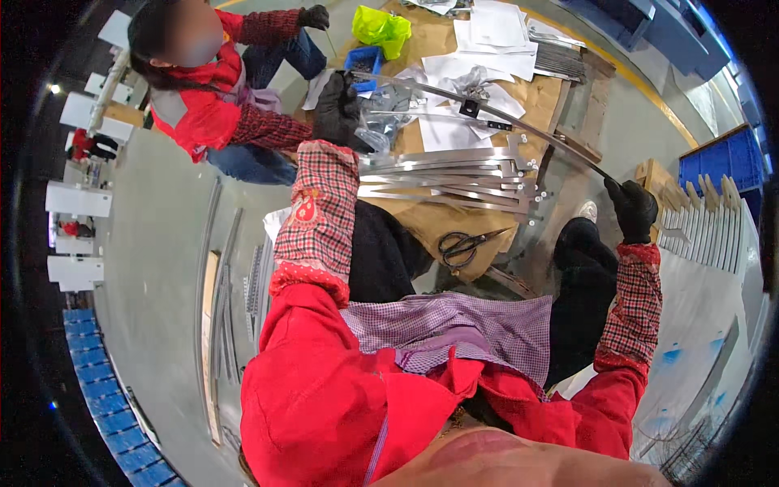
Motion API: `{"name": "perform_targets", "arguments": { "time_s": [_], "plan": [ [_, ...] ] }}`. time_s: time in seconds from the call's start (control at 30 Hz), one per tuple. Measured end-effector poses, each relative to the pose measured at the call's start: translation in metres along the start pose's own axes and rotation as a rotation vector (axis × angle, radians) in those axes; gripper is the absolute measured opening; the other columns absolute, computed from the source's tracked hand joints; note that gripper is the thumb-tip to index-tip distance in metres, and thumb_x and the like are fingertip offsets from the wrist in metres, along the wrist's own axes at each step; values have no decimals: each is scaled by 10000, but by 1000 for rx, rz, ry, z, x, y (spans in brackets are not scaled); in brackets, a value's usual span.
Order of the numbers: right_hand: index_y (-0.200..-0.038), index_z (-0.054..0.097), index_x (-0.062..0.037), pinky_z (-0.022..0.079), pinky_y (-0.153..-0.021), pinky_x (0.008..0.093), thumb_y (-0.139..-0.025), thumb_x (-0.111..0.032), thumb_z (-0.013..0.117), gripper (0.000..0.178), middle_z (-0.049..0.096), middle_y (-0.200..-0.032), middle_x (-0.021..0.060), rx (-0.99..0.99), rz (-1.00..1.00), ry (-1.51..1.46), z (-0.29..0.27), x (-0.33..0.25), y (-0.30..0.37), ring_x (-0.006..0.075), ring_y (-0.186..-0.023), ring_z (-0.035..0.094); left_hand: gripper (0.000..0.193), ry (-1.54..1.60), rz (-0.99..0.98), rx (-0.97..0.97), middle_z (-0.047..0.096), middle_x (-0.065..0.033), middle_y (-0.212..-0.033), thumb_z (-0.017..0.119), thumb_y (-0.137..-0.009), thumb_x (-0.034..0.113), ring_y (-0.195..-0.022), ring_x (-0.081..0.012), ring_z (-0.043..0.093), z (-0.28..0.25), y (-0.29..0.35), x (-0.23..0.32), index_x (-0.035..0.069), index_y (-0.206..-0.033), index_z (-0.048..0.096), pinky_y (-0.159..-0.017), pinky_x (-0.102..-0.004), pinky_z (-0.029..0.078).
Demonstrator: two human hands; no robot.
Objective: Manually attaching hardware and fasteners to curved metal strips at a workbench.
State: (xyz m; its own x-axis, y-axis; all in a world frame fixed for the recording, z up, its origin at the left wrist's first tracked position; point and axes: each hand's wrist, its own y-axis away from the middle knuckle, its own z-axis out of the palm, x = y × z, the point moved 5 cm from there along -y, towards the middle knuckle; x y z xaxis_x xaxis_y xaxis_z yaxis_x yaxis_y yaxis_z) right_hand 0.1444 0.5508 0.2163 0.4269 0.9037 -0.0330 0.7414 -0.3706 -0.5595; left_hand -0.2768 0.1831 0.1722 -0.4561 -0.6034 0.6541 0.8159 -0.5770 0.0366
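Note:
A long, thin metal strip [540,135] slants across the space in front of me, with a small black block [469,107] on it near the middle. My left hand [336,112], in a black glove, is closed at its far left end. The black-gloved right hand [632,209] grips the lower right end. Below the strip, several flat metal bars [446,180] with angled ends lie piled on brown paper [410,213]. Another narrow strip [422,113] with a black piece at its end lies behind them. Black-handled scissors [461,250] rest on the paper's near edge.
A co-worker [195,105] in red sits at the far left. Beyond my left hand are a blue bin [355,59] of small parts and a yellow-green bag [381,31]. White sheets [495,24] lie behind. Upright metal pieces [706,227] and a blue crate [720,156] stand right.

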Motion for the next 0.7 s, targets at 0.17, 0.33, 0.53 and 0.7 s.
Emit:
{"name": "perform_targets", "arguments": {
  "time_s": [0.17, 0.33, 0.53, 0.7],
  "plan": [
    [-491, 513, -61, 318, -400, 351, -750, -407, 669, 459, 457, -441, 74, -15, -34, 78, 3, 4, 2, 237, -378, 364, 180, 131, -63, -206, 612, -13, -859, 573, -886, 212, -609, -65, 505, 0, -3, -2, 78, -1007, 566, -414, -179, 362],
    [-490, 507, -65, 317, -398, 350, -751, -400, 672, 455, 450, -437, 72, -10, -24, 66, 2, 6, 3, 236, -375, 365, 188, 51, -66, -112, 628, -19, -893, 565, -890, 210, -586, -64, 501, 7, 4, 1, 79, -1024, 569, -402, -181, 354],
    [-498, 507, -62, 319, -397, 351, -748, -393, 678, 448, 458, -445, 74, 21, -50, 83, -2, 3, 2, 238, -381, 377, 205, 244, -100, -127, 629, -19, -906, 568, -888, 217, -589, -74, 507, 27, 11, -4, 85, -1044, 571, -396, -174, 340],
    [-481, 545, -92, 347, -390, 342, -781, -482, 593, 494, 505, -455, 54, 62, -36, 123, -5, 0, 0, 240, -374, 440, 236, 240, -159, -222, 620, -14, -867, 591, -874, 234, -593, -77, 504, 19, 6, 2, 93, -1060, 564, -391, -169, 328]
  ]
}}
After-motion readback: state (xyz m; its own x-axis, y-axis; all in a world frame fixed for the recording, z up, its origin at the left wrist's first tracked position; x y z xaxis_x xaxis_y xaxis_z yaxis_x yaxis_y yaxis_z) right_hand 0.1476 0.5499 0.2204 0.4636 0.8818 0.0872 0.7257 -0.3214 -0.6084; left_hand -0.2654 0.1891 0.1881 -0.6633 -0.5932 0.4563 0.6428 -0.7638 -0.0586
